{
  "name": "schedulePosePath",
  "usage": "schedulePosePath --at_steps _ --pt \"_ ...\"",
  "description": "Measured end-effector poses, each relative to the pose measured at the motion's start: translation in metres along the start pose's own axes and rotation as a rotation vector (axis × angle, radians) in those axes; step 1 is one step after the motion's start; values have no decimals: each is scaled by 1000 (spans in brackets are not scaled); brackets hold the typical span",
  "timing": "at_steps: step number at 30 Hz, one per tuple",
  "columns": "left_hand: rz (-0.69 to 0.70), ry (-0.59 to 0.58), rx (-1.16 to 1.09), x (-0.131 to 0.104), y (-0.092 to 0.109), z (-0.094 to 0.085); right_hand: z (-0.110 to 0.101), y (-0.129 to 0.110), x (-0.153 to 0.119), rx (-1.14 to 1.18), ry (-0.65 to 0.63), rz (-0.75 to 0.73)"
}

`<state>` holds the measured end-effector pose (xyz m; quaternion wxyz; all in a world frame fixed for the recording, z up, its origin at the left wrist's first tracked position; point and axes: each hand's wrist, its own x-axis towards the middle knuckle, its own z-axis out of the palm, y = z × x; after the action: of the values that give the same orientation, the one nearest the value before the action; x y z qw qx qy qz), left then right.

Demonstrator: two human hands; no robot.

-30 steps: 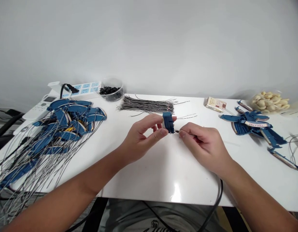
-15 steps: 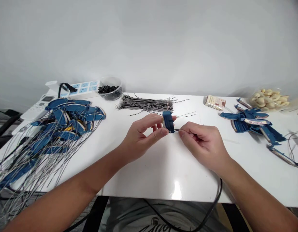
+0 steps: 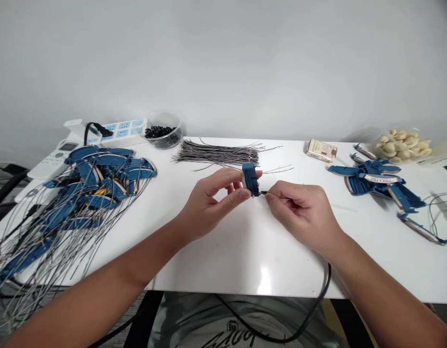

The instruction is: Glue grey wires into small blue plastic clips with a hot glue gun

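Observation:
Between its thumb and fingers, my left hand (image 3: 216,199) grips a small blue plastic piece (image 3: 250,180), held upright above the white table. My right hand (image 3: 301,210) is closed in a pinch on a thin dark wire (image 3: 263,193). The wire's tip meets the lower right edge of the blue piece; whether it is inside or only touching cannot be seen. Behind my hands lies a bundle of thin dark wires (image 3: 216,153), with a few loose strands at its right.
Blue pieces with trailing wires (image 3: 89,166) are heaped at the left, near a power strip (image 3: 123,131) and a remote (image 3: 58,159). A clear tub (image 3: 168,140) holds black parts. Rightward are a small box (image 3: 321,150), more blue pieces (image 3: 373,186) and a bag of cream-coloured pieces (image 3: 402,145).
Both hands keep their grips and stay close together. The blue piece is turned slightly. The whole view has shifted a little.

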<state>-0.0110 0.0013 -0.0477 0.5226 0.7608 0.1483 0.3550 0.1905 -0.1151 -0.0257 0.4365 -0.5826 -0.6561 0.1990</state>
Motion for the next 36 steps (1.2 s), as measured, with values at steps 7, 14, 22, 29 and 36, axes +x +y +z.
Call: schedulePosePath --at_steps 7,14,22,29,36 --pt "-10 2 19 1 2 1 1 -1 0 19 -26 45" --pt "11 -2 31 4 6 1 0 -2 1 11 -48 32" --pt "-99 -28 -38 0 1 -2 -1 1 1 70 -139 71" --pt "-191 -45 -153 -3 -2 2 -1 0 1 98 -193 82" --pt "-216 -31 -180 -2 0 6 -1 2 0 68 -227 47"
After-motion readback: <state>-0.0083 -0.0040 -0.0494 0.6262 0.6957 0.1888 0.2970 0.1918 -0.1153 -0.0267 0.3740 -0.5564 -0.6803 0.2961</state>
